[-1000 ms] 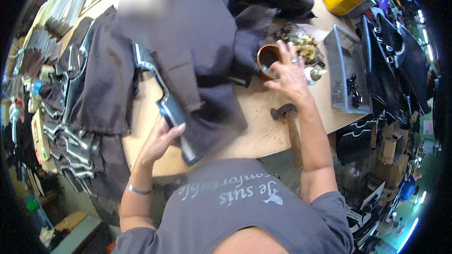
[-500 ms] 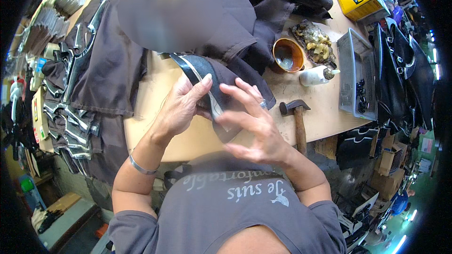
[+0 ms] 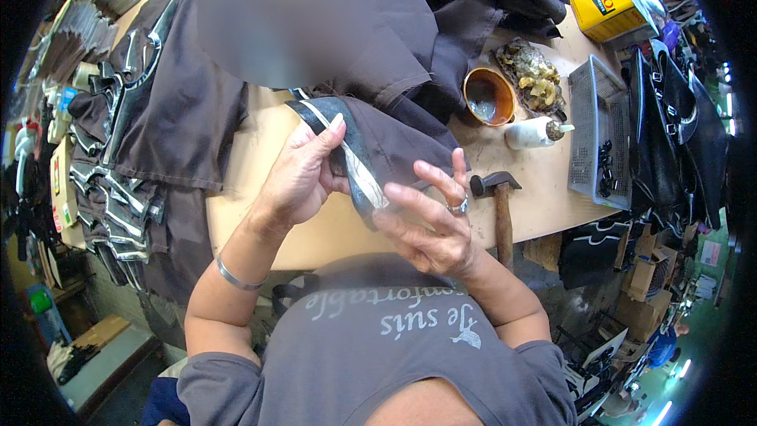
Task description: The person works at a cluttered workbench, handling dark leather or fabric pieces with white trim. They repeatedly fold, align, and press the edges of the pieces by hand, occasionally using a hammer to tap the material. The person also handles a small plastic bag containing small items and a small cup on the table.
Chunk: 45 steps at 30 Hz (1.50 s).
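Both hands work a dark curved leather piece with a pale glued edge strip [image 3: 355, 162], held up over the middle of the light wooden desk [image 3: 252, 189]. Left hand [image 3: 303, 173] grips the piece from its left side, thumb and fingers [image 3: 331, 130] pinched on the strip near the upper end. Right hand [image 3: 430, 225] sits at the piece's lower end, fingers [image 3: 438, 177] spread wide and loose, palm side touching the tip of the strip; ring on one finger, a metal bangle on the left wrist. Landmark is the black-headed hammer with wooden handle [image 3: 501, 209]: it lies flat on the desk just right of the right hand, head away from the person. Beyond the hammer head lies a white glue bottle on its side [image 3: 532, 132], and just left of that bottle an orange round bowl with grey glue [image 3: 489, 96]. Right of the hammer a grey perforated plastic tray [image 3: 595, 134] rests near the desk edge. Far beyond it a yellow rectangular tin [image 3: 607, 4]. Left of the hammer, past the hands, dark brown fabric pieces [image 3: 177, 110] pile across the desk and hang off its left side.
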Tool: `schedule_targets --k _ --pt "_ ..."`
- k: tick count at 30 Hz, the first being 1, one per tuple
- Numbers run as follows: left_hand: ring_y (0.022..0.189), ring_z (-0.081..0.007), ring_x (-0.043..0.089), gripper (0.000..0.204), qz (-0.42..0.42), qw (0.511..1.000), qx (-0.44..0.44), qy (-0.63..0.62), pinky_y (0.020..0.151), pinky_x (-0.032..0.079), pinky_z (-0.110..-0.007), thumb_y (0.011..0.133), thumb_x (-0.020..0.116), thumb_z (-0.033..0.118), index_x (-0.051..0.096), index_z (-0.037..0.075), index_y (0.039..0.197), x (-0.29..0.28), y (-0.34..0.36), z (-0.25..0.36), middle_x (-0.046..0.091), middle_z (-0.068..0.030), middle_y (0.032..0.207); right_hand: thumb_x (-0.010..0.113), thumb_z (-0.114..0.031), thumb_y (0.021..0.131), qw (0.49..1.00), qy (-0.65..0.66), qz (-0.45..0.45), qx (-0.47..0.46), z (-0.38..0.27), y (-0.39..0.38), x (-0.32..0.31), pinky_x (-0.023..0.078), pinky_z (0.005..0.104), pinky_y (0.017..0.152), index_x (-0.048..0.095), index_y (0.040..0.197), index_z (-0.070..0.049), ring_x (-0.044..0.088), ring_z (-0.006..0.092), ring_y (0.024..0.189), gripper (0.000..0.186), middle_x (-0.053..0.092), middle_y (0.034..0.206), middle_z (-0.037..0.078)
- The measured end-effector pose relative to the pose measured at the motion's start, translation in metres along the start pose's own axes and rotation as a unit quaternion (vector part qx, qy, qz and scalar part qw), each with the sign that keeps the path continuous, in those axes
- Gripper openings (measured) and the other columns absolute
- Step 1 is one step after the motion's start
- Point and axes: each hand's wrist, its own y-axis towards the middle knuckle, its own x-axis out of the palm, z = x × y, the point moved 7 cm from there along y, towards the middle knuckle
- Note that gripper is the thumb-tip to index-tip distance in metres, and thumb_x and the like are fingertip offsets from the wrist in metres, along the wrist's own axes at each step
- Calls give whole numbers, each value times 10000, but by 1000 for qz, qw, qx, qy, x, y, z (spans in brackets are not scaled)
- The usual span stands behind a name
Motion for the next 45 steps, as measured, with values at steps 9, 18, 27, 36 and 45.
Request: schedule_targets --k 9,18,27,36,45 --pt "800 -154 617 227 -4 999 -21 -35 613 567 -316 901 456 246 469 62 1032 0 3 -12 591 -61 941 657 -197 647 975 -124 136 -124 -15 5 4 127 630 1010 582 689 -208 432 177 1101 86 580 1034 -117" --pt "813 -151 615 205 -14 999 -6 -46 616 567 -320 905 447 222 460 68 1039 2 3 -8 590 -64 946 647 -194 681 986 -127 102 -45 8 8 -5 130 578 1040 597 773 -183 436 182 1084 105 562 1073 -77" --pt "791 -150 617 193 -9 999 -8 -38 620 557 -315 910 438 227 459 72 1024 -2 8 -12 588 -49 943 619 -241 690 968 -179 95 -150 -11 11 7 147 626 1017 641 770 -178 469 125 1044 104 553 1038 -101" --pt "773 -228 578 309 -42 737 325 592 663 436 -304 652 695 65 562 27 928 56 -29 32 597 -102 839 670 -200 655 996 15 78 28 27 54 -33 115 509 1029 521 857 -113 484 253 1059 265 537 1085 39" --pt "589 -90 548 147 148 719 397 551 539 422 -202 638 621 -25 577 -23 778 71 -116 126 591 -70 658 752 -402 554 882 -316 -199 288 158 3 -48 175 544 1010 618 1007 -158 163 307 1294 531 234 1385 98"
